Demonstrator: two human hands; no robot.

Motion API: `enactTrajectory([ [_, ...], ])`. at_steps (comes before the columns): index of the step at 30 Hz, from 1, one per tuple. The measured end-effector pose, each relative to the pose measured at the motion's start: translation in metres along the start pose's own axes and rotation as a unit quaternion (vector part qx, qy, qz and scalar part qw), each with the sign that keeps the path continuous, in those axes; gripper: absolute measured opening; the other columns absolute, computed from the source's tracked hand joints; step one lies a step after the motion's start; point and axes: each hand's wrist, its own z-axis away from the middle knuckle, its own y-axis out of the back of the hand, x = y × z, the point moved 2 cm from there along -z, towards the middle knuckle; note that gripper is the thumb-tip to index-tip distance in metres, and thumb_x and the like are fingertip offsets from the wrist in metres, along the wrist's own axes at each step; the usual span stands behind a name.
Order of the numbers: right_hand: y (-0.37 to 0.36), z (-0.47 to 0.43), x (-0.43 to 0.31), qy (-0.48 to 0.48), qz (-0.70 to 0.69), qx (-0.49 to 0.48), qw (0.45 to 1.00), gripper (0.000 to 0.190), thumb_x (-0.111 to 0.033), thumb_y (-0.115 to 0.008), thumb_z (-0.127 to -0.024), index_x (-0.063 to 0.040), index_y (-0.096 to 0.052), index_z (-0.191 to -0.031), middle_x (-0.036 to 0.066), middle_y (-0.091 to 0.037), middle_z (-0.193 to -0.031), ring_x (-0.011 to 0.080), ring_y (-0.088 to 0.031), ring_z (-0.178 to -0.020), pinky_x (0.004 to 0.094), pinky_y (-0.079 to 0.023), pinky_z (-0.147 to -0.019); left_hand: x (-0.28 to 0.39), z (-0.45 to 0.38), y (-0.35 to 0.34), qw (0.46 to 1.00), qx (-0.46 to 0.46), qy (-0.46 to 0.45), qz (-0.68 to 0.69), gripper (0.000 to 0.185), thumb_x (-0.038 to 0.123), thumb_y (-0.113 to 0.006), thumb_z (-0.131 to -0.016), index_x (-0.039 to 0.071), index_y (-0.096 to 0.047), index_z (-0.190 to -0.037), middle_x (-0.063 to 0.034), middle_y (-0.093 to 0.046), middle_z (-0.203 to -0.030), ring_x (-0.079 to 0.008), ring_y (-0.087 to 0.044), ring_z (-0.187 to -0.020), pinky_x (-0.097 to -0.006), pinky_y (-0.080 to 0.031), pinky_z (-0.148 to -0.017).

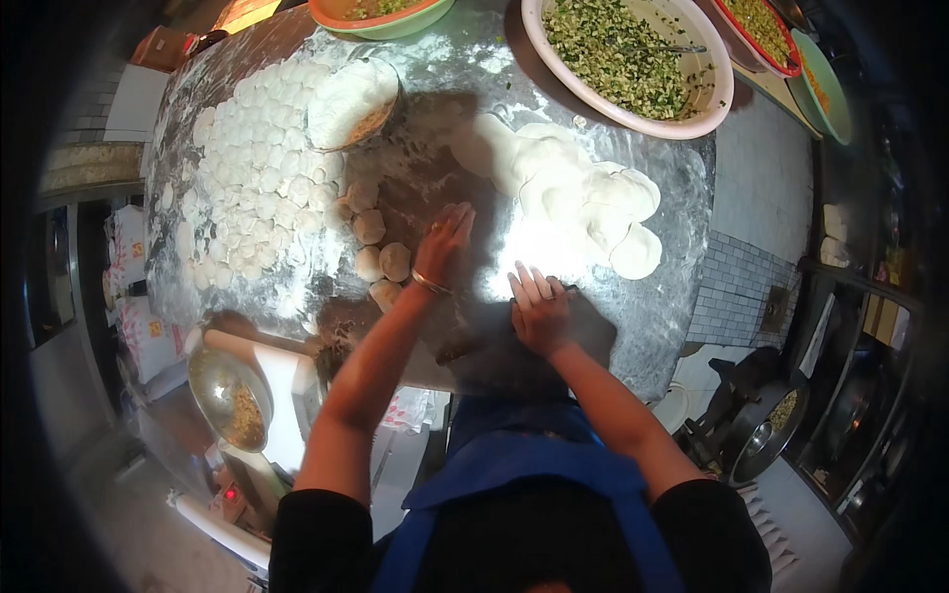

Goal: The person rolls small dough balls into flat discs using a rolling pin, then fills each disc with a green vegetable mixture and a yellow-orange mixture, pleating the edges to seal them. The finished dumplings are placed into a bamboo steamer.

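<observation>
My left hand [443,241], with a bangle at the wrist, is held edge-on over the steel work table [426,170]. Its fingers are extended and close together, and its palm side is hidden. Just left of it lie several rounded dough pieces [394,262]. My right hand [540,307] rests palm down near the table's front, fingers slightly spread and a ring on one finger; no held object shows. Beyond its fingertips, glare washes out the surface. Past that glare lie overlapping flattened dough rounds [552,174].
Many small floured dough pieces [259,178] cover the table's left side beside a flour bowl [356,100]. A large basin [715,118] of chopped green filling stands at the far right. Another basin [393,28] sits at the back. Metal bowls [222,385] flank the table.
</observation>
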Motion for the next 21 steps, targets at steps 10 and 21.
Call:
enactTrajectory([
  [10, -0.003, -0.041, 0.002, 0.002, -0.047, 0.027, 0.999, 0.044, -0.017, -0.056, -0.080, -0.002, -0.053, -0.122, 0.014, -0.043, -0.138, 0.0296, -0.043, -0.124, 0.0462, -0.037, -0.098, 0.013, -0.021, -0.008, 0.991, -0.004, 0.132, -0.012, 0.046, 0.023, -0.055, -0.087, 0.005, -0.047, -0.129, -0.0172, -0.049, -0.128, -0.0341, -0.048, -0.116, -0.0451, -0.040, -0.095],
  [21, -0.003, -0.086, 0.000, 0.023, -0.056, -0.004, 0.998, 0.053, -0.026, -0.049, -0.090, -0.002, -0.037, -0.136, 0.024, -0.031, -0.143, 0.0406, -0.033, -0.130, 0.0494, -0.028, -0.106, 0.057, 0.067, 0.003, 0.916, -0.028, 0.262, 0.304, 0.025, 0.008, -0.072, -0.071, 0.001, -0.062, -0.093, -0.0114, -0.066, -0.089, -0.0192, -0.063, -0.079, -0.0308, -0.049, -0.071],
])
